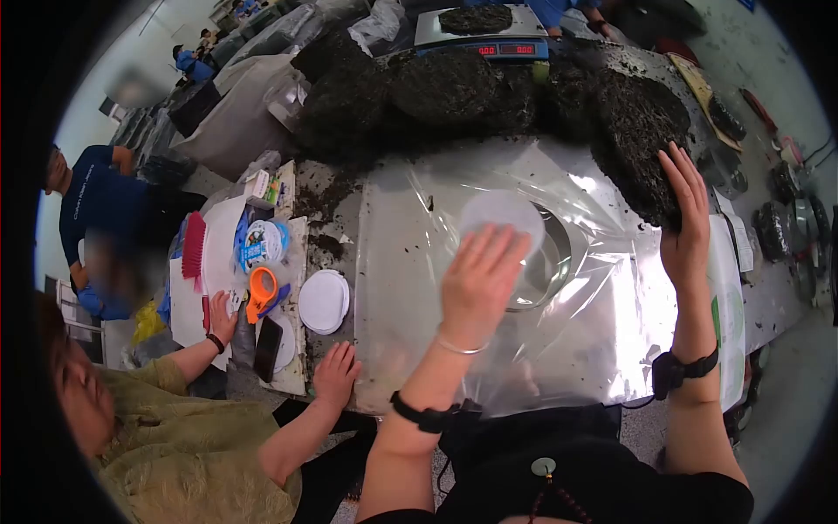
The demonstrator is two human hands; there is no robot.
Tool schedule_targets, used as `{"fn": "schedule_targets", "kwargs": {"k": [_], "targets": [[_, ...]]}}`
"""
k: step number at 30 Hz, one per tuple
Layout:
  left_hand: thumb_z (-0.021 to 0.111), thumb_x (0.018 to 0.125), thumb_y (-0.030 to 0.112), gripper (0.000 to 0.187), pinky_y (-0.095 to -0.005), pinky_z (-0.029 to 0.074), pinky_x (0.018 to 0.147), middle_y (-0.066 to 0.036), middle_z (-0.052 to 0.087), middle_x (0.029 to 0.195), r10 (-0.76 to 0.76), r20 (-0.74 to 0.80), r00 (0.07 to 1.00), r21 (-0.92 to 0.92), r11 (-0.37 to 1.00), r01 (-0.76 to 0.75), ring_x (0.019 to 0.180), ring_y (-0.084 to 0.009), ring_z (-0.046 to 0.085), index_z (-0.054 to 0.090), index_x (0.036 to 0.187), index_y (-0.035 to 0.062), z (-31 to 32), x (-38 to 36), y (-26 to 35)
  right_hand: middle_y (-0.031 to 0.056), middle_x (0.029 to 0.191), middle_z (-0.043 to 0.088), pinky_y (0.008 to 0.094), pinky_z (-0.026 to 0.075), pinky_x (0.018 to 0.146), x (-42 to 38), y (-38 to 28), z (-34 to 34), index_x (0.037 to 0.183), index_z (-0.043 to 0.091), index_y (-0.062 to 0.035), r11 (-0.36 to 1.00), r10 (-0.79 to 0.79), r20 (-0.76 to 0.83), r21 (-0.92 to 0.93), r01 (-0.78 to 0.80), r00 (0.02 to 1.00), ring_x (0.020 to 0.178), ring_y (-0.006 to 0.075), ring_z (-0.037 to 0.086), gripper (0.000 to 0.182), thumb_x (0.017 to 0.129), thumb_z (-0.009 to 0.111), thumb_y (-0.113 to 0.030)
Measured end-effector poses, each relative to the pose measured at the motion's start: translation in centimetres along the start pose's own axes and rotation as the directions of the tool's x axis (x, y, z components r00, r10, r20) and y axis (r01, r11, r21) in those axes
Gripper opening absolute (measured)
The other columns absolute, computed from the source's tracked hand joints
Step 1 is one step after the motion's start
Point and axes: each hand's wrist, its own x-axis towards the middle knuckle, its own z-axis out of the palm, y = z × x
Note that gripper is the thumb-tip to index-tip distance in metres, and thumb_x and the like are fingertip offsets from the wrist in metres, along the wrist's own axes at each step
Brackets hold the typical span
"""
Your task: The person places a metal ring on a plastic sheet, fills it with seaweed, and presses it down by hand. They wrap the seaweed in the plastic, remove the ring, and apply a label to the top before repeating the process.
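A worker's left hand [480, 279] spreads its fingers over a thin white disc [494, 208], which overlaps the left side of a metal ring [562, 253] amid clear plastic film [419, 323] on a worktop [347, 264]; whether the fingers pinch the disc cannot be told. The right hand [688, 210], released and straight-fingered, lies against the edge of a dark, rough slab [642, 131] to the right of and beyond the ring. More dark slabs [445, 83] line the far side of the ring; farther beyond it, a scale [476, 44] with red digits bears another dark cake [476, 18]. Left of the ring sit a stack of white discs [324, 301], an orange tape roll [262, 291], a phone [268, 349] and a red brush [194, 249]. A seated co-worker [192, 454], farther left of the ring, has both hands at the worktop.
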Motion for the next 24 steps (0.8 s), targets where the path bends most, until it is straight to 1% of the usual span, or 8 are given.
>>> {"fn": "schedule_targets", "kwargs": {"k": [2, 8, 9, 12, 14, 17, 19, 24], "targets": [[0.066, 0.092, 0.017, 0.041, -0.0498, 0.039, 0.114, -0.007, 0.065, 0.133, -0.003, 0.137, 0.991, 0.036, 0.999, -0.002, 0.132, -0.0294, 0.055, 0.065, 0.133, 0.0129, 4.3, -1.3, -0.3, 0.0177, 0.150, 0.053, 0.0471, 0.031, 0.121, -0.4, -1.6, 0.0, 0.141, 0.057, -0.0035, 1.000, 0.025, 0.015, 0.015, -0.025, 1.000, 0.144, 0.0373, 0.045, 0.071, 0.075, 0.044, 0.018], [0.070, 0.090, 0.032, 0.048, -0.0572, 0.023, 0.123, -0.015, 0.057, 0.142, -0.122, 0.310, 0.943, -0.050, 0.988, 0.145, 0.142, -0.0331, 0.045, 0.063, 0.131, 0.0078, 4.7, -2.9, -1.5, 0.0183, 0.145, 0.057, 0.0475, 0.043, 0.110, -1.6, -6.1, 3.9, 0.130, 0.069, -0.0138, 0.995, -0.041, 0.155, 0.101, 0.025, 0.987, 0.133, 0.0408, 0.051, 0.063, 0.069, 0.071, 0.001], [0.069, 0.092, 0.031, 0.043, -0.0533, 0.038, 0.113, -0.018, 0.057, 0.140, -0.134, 0.118, 0.984, -0.062, 0.988, 0.141, 0.128, -0.0327, 0.056, 0.065, 0.126, 0.0047, 4.0, -3.7, -2.2, 0.0176, 0.144, 0.058, 0.0454, 0.045, 0.106, -2.0, -7.0, 4.6, 0.127, 0.071, -0.0148, 0.993, -0.085, 0.192, 0.094, 0.068, 0.978, 0.125, 0.0377, 0.055, 0.061, 0.069, 0.069, 0.001], [0.073, 0.090, 0.028, 0.053, -0.0416, 0.050, 0.087, -0.017, 0.060, 0.124, -0.551, 0.019, 0.834, -0.493, 0.720, 0.488, 0.105, -0.0286, 0.063, 0.056, 0.133, 0.0021, 0.9, -5.2, -3.6, 0.0174, 0.150, 0.052, 0.0438, 0.046, 0.103, -5.7, -8.9, 7.6, 0.137, 0.064, -0.0176, 0.988, -0.128, 0.440, 0.131, 0.078, 0.889, 0.117, 0.0341, 0.055, 0.068, 0.072, 0.066, -0.001], [0.078, 0.087, 0.029, 0.065, -0.0352, 0.050, 0.076, -0.015, 0.060, 0.113, -0.585, 0.316, 0.747, -0.660, 0.430, 0.616, 0.095, -0.0257, 0.062, 0.050, 0.138, 0.0016, -0.4, -1.6, -3.8, 0.0175, 0.155, 0.045, 0.0458, 0.044, 0.105, -9.0, -8.1, 10.4, 0.149, 0.053, -0.0181, 0.987, -0.127, 0.711, 0.158, 0.018, 0.692, 0.122, 0.0346, 0.051, 0.076, 0.076, 0.072, -0.009], [0.096, 0.063, 0.034, 0.119, -0.0369, 0.057, 0.083, -0.017, 0.053, 0.117, -0.252, 0.588, 0.768, -0.062, 0.933, 0.353, 0.100, -0.0304, 0.065, 0.026, 0.154, 0.0050, 1.2, 1.8, -4.3, 0.0188, 0.153, 0.046, 0.0478, 0.043, 0.107, -5.9, -6.6, 8.9, 0.151, 0.049, -0.0148, 0.897, -0.219, 0.778, 0.398, -0.193, 0.589, 0.122, 0.0368, 0.050, 0.083, 0.075, 0.082, -0.022], [0.099, 0.055, 0.036, 0.129, -0.0383, 0.059, 0.081, -0.019, 0.052, 0.119, -0.317, 0.723, 0.614, 0.113, 0.931, 0.347, 0.101, -0.0330, 0.065, 0.024, 0.155, 0.0044, 2.5, 3.4, -4.0, 0.0230, 0.145, 0.047, 0.0490, 0.048, 0.103, -4.9, -5.1, 10.7, 0.151, 0.042, -0.0100, 0.838, -0.178, 0.768, 0.446, -0.314, 0.615, 0.117, 0.0421, 0.057, 0.106, 0.060, 0.094, -0.028], [0.101, 0.046, 0.042, 0.144, -0.0386, 0.061, 0.082, -0.020, 0.047, 0.130, -0.454, 0.777, 0.437, 0.409, 0.891, 0.198, 0.104, -0.0360, 0.066, 0.018, 0.157, 0.0056, 8.3, 2.0, -4.3, 0.0234, 0.131, 0.042, 0.0423, 0.062, 0.080, -3.7, -7.5, 17.6, 0.150, 0.026, -0.0118, 0.984, 0.155, 0.964, -0.131, -0.118, 0.216, 0.099, 0.0400, 0.070, 0.134, 0.042, 0.103, -0.035]]}}
